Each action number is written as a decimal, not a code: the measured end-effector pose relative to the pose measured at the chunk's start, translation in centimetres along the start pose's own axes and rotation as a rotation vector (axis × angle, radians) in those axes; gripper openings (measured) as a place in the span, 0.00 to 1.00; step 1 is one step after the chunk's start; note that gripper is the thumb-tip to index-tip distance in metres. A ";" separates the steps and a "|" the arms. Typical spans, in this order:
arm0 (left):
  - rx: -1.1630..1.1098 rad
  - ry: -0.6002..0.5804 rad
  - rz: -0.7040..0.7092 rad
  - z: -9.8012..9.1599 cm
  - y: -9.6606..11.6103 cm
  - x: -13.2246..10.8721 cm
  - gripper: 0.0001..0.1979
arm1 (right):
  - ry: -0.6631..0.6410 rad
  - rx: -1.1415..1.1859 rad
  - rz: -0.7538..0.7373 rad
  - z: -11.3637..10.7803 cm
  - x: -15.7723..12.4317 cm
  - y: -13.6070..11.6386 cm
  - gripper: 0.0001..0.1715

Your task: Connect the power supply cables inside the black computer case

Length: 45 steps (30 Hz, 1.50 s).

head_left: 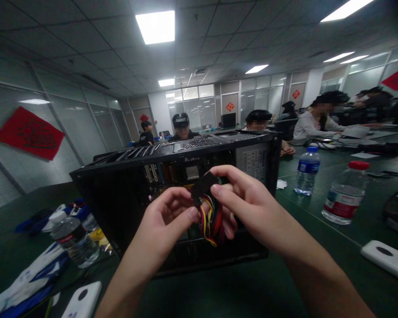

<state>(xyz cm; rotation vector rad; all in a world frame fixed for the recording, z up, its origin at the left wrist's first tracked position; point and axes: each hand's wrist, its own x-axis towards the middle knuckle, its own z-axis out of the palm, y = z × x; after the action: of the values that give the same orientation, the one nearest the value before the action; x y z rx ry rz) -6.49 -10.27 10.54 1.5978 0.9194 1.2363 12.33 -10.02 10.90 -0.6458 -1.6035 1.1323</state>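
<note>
A black, blocky power connector [204, 187] with a looped bundle of coloured wires [210, 221] is held up in front of an open computer case [96, 212]. My right hand [248, 198] pinches the connector's right side between thumb and forefinger, its other fingers curled behind the wires. From the other side my left hand [167, 221] closes on the connector's lower left edge, thumb tip beside the wires. Behind the hands, slots and a circuit board [166, 173] show inside the case. A labelled power supply [252, 161] sits at its upper right. The wires' far ends are hidden.
Two water bottles, one blue-capped [307, 172] and one red-capped [345, 194], stand on the green table [318, 247] at right. Another bottle [74, 240] and blue-white gloves [36, 278] are at left. White devices [389, 260] lie on both sides. Several people sit beyond.
</note>
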 end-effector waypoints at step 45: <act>0.733 0.404 0.504 2.2 -1.8 -0.5 0.17 | -0.003 -0.264 -0.291 1.2 1.2 2.0 0.20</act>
<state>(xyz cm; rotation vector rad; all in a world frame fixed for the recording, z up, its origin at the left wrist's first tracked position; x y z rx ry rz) -4.51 -10.58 8.50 2.2981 1.3866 1.7345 10.58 -8.66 9.57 -0.5558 -1.7996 0.7167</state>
